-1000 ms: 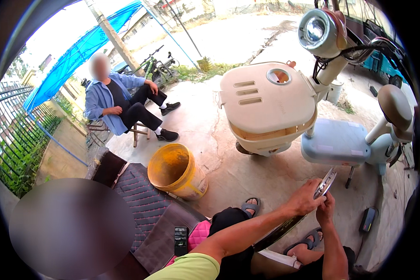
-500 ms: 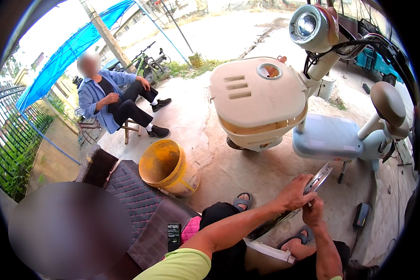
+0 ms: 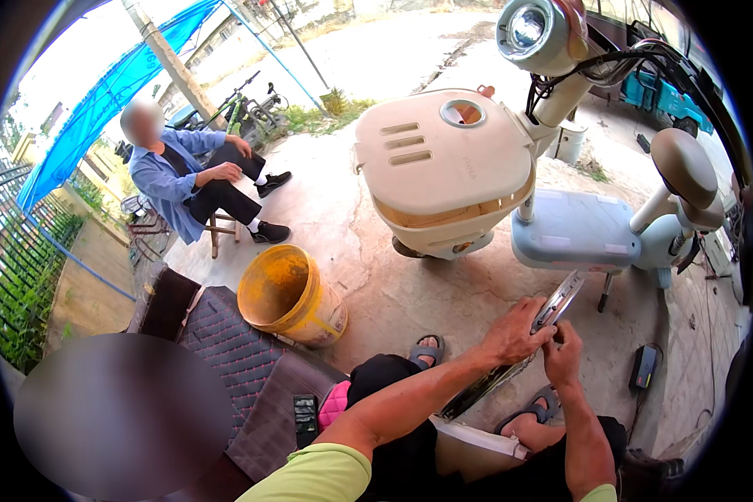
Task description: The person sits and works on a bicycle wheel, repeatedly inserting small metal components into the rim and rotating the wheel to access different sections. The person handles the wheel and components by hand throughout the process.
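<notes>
Both hands meet in front of my knees around a long, narrow silver-and-dark piece with a rounded metal end [image 3: 563, 297]. My left hand [image 3: 513, 331] is closed on its near left side, just below the rounded end. Closed against its right edge, my right hand [image 3: 563, 350] has its fingers touching the left hand's. The dark lower length of the piece slants down toward my lap, partly hidden by my left hand and forearm. What kind of part it is I cannot make out. A white strip [image 3: 481, 439] lies across between my legs.
Ahead stands a cream-and-blue electric scooter with a lidded front basket [image 3: 443, 159] and blue footboard [image 3: 573, 226]. A yellow bucket [image 3: 322, 314] is left of my feet, beside a quilted dark seat [image 3: 234, 335] with a phone [image 3: 305, 418]. A black charger-like box [image 3: 644, 366] lies right. A person [image 3: 184, 171] sits far left.
The whole view has shifted slightly, so the scooter, bucket and seated person appear further left. My hands keep their hold on the silver-and-dark piece, which has barely moved between them.
</notes>
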The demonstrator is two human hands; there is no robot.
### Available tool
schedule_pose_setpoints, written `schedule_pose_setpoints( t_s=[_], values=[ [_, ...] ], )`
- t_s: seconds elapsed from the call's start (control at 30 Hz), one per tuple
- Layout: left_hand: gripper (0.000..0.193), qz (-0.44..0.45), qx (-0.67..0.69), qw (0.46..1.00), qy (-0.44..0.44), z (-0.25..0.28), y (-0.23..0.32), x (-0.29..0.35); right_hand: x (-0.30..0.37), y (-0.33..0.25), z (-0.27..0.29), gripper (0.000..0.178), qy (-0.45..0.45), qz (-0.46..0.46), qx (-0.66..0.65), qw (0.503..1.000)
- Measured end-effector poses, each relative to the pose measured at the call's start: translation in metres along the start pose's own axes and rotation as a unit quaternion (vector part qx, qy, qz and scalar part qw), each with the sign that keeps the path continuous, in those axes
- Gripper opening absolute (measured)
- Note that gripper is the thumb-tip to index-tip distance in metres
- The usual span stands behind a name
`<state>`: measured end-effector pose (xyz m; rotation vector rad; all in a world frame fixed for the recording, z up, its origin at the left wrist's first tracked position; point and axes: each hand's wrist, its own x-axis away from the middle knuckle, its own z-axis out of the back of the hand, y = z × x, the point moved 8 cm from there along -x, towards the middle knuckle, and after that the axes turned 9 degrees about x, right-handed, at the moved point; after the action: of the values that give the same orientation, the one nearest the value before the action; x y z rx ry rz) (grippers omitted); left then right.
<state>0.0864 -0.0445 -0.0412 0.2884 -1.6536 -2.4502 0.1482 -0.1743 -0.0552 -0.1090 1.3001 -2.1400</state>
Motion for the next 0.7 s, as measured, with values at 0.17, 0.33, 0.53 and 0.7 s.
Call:
schedule_pose_setpoints(
  t_s=[0.17, 0.33, 0.53, 0.7],
  values=[
    [0.063, -0.034, -0.002, 0.999, 0.007, 0.0, -0.003, -0.001, -0.01, -0.001, 0.005, 0.01, 0.039, 0.064, 0.015, 0.997],
    [0.061, -0.031, 0.007, 0.999, 0.013, 0.004, -0.006, -0.002, -0.009, 0.003, -0.011, 0.008, -0.028, 0.055, 0.009, 0.998],
    [0.061, -0.013, 0.002, 1.0, -0.002, -0.003, -0.002, -0.003, 0.003, 0.058, -0.043, 0.012, -0.063, -0.02, -0.237, 0.969],
    [0.062, -0.006, -0.003, 1.0, 0.0, -0.003, -0.005, -0.002, 0.004, 0.042, -0.036, 0.007, -0.05, 0.03, -0.084, 0.995]
  ],
)
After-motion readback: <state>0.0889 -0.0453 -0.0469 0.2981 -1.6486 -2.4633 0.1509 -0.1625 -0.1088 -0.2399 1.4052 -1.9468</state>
